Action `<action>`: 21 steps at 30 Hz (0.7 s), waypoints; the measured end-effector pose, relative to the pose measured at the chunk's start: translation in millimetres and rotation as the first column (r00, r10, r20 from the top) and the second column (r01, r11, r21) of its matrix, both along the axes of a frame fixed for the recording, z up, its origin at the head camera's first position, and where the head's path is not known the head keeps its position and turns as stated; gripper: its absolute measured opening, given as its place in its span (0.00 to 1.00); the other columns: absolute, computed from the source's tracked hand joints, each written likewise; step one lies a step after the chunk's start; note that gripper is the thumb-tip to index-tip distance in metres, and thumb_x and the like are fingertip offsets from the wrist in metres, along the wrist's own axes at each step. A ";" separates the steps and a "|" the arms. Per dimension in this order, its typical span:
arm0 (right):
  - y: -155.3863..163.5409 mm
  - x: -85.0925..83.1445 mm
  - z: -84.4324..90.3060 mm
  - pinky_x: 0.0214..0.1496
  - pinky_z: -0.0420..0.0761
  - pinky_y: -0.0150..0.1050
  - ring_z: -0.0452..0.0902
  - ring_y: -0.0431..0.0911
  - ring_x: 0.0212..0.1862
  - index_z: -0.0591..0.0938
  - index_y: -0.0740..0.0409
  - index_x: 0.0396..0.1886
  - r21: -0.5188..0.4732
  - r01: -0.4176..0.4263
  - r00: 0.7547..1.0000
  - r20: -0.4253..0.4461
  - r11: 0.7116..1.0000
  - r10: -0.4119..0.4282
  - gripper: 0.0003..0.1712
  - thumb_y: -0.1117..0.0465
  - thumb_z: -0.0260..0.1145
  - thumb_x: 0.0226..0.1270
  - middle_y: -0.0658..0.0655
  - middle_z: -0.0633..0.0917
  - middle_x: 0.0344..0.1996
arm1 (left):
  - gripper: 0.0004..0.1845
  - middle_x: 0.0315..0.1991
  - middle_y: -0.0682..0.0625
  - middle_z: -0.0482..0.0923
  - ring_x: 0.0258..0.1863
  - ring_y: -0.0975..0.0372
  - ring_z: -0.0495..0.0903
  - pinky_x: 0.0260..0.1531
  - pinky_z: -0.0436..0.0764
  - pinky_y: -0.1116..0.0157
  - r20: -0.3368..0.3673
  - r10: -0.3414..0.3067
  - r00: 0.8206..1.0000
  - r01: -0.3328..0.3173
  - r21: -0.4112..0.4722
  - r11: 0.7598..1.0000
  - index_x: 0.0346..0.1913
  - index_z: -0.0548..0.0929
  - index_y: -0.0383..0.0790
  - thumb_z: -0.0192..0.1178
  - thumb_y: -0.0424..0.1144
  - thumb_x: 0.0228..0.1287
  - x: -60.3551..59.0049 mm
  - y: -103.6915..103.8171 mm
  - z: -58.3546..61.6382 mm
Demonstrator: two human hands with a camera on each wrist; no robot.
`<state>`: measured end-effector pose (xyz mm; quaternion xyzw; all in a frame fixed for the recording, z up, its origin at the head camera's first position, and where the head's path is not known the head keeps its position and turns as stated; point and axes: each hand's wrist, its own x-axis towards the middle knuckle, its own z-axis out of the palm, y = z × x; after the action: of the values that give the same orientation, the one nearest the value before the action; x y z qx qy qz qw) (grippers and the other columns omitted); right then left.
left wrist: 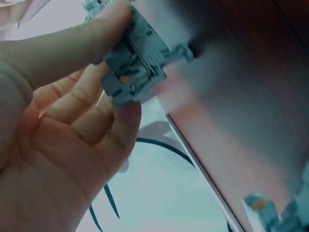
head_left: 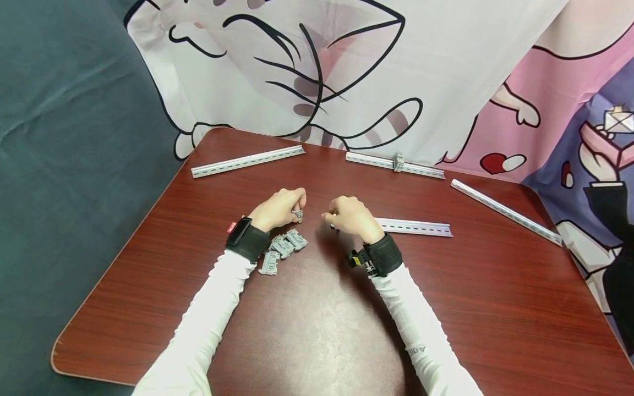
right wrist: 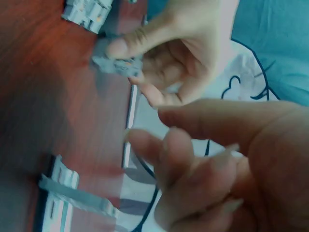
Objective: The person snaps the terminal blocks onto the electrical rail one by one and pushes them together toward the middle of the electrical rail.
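Note:
My left hand (head_left: 279, 209) pinches a grey DIN-rail terminal block (left wrist: 137, 58) between thumb and fingertips, just above the table. Below that hand lie several more grey terminal blocks (head_left: 283, 246) in a loose cluster. My right hand (head_left: 353, 218) hovers over the left end of the nearest slotted metal rail (head_left: 415, 226), which it partly hides. Nothing shows between its loosely bent fingers in the right wrist view. There, a terminal block (right wrist: 77, 195) sits across that rail, apart from the fingers.
At the back left lies a bare metal rail (head_left: 247, 161). Another rail (head_left: 369, 159) at the back carries a grey block (head_left: 398, 162). A third rail (head_left: 507, 213) slants along the right side of the brown table (head_left: 148, 286). Patterned cloth (head_left: 356, 71) hangs behind.

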<state>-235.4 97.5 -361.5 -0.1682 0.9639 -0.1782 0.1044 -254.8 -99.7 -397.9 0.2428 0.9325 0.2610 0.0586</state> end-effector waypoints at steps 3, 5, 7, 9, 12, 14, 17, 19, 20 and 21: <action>-6.7 0.9 -4.3 0.30 0.73 0.36 0.78 0.43 0.27 0.84 0.53 0.31 -0.021 -0.041 0.999 -0.022 0.999 0.041 0.08 0.55 0.66 0.63 0.50 0.84 0.23 | 0.16 0.30 0.49 0.77 0.32 0.58 0.78 0.34 0.75 0.63 -0.008 -0.024 1.000 0.024 0.019 1.000 0.39 0.72 0.38 0.63 0.20 0.51 0.7 3.0 -0.7; -11.9 1.8 -8.3 0.32 0.75 0.38 0.79 0.44 0.29 0.83 0.53 0.31 -0.037 -0.061 0.997 -0.043 0.997 0.059 0.06 0.55 0.67 0.62 0.51 0.85 0.25 | 0.16 0.30 0.49 0.78 0.32 0.58 0.78 0.34 0.75 0.63 -0.005 -0.032 0.999 0.032 0.019 0.999 0.41 0.72 0.37 0.61 0.20 0.52 0.9 4.5 -1.9; -17.2 2.9 -13.6 0.34 0.77 0.40 0.81 0.46 0.31 0.82 0.53 0.33 -0.053 -0.082 0.994 -0.074 0.995 0.078 0.06 0.56 0.68 0.62 0.51 0.86 0.26 | 0.15 0.30 0.48 0.78 0.32 0.58 0.79 0.34 0.75 0.63 -0.004 -0.032 0.999 0.032 0.014 0.999 0.41 0.72 0.37 0.61 0.20 0.53 1.1 5.6 -3.2; -22.6 3.7 -20.1 0.35 0.78 0.42 0.82 0.47 0.32 0.82 0.53 0.35 -0.060 -0.104 0.988 -0.122 0.993 0.096 0.07 0.56 0.68 0.62 0.51 0.86 0.28 | 0.15 0.30 0.48 0.78 0.32 0.58 0.78 0.33 0.75 0.64 -0.013 -0.033 0.999 0.033 0.012 0.999 0.41 0.72 0.37 0.62 0.21 0.53 1.2 6.2 -4.5; -29.5 4.9 -30.6 0.34 0.79 0.45 0.83 0.48 0.32 0.81 0.54 0.38 -0.065 -0.122 0.971 -0.217 0.990 0.105 0.07 0.57 0.67 0.62 0.51 0.87 0.29 | 0.14 0.29 0.46 0.77 0.30 0.58 0.78 0.32 0.74 0.64 -0.030 -0.035 0.999 0.035 0.014 0.999 0.40 0.72 0.38 0.63 0.23 0.54 1.3 6.7 -5.9; -33.0 5.4 -37.1 0.32 0.79 0.45 0.83 0.48 0.31 0.81 0.54 0.38 -0.065 -0.123 0.957 -0.274 0.990 0.101 0.07 0.58 0.67 0.63 0.51 0.87 0.29 | 0.15 0.28 0.47 0.76 0.29 0.57 0.77 0.31 0.74 0.64 -0.038 -0.038 0.999 0.039 0.011 0.999 0.41 0.71 0.37 0.65 0.25 0.54 1.2 6.7 -6.9; -36.2 5.2 -43.7 0.29 0.78 0.46 0.83 0.48 0.29 0.82 0.53 0.36 -0.084 -0.119 0.942 -0.326 0.989 0.085 0.05 0.58 0.67 0.63 0.51 0.86 0.26 | 0.17 0.29 0.46 0.77 0.28 0.57 0.77 0.29 0.73 0.64 -0.042 -0.045 0.998 0.044 -0.009 0.999 0.44 0.71 0.37 0.66 0.27 0.54 0.7 6.1 -7.8; -36.8 4.4 -45.7 0.28 0.78 0.46 0.83 0.48 0.28 0.82 0.51 0.35 -0.090 -0.108 0.938 -0.340 0.990 0.071 0.04 0.57 0.67 0.63 0.50 0.85 0.24 | 0.17 0.30 0.46 0.77 0.29 0.57 0.77 0.30 0.73 0.64 -0.042 -0.051 0.998 0.050 -0.019 0.999 0.44 0.72 0.36 0.66 0.27 0.53 -0.5 5.3 -8.4; -36.5 3.7 -46.1 0.27 0.77 0.46 0.82 0.48 0.28 0.82 0.51 0.34 -0.091 -0.100 0.939 -0.339 0.991 0.064 0.04 0.56 0.67 0.64 0.50 0.85 0.24 | 0.17 0.30 0.46 0.77 0.29 0.57 0.77 0.30 0.73 0.64 -0.039 -0.051 0.998 0.050 -0.022 0.999 0.44 0.72 0.36 0.66 0.26 0.52 -1.0 4.7 -8.4; -35.8 3.1 -45.6 0.27 0.77 0.46 0.82 0.48 0.27 0.83 0.51 0.33 -0.090 -0.091 0.940 -0.337 0.992 0.056 0.04 0.56 0.67 0.64 0.50 0.84 0.23 | 0.17 0.30 0.46 0.77 0.30 0.57 0.77 0.31 0.73 0.64 -0.034 -0.049 0.998 0.048 -0.022 0.999 0.43 0.73 0.36 0.65 0.25 0.51 -1.7 3.9 -8.4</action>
<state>-232.3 61.7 -407.1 -0.2371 0.9501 -0.1929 -0.0627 -256.5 -95.8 -406.3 0.2692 0.9300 0.2451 0.0513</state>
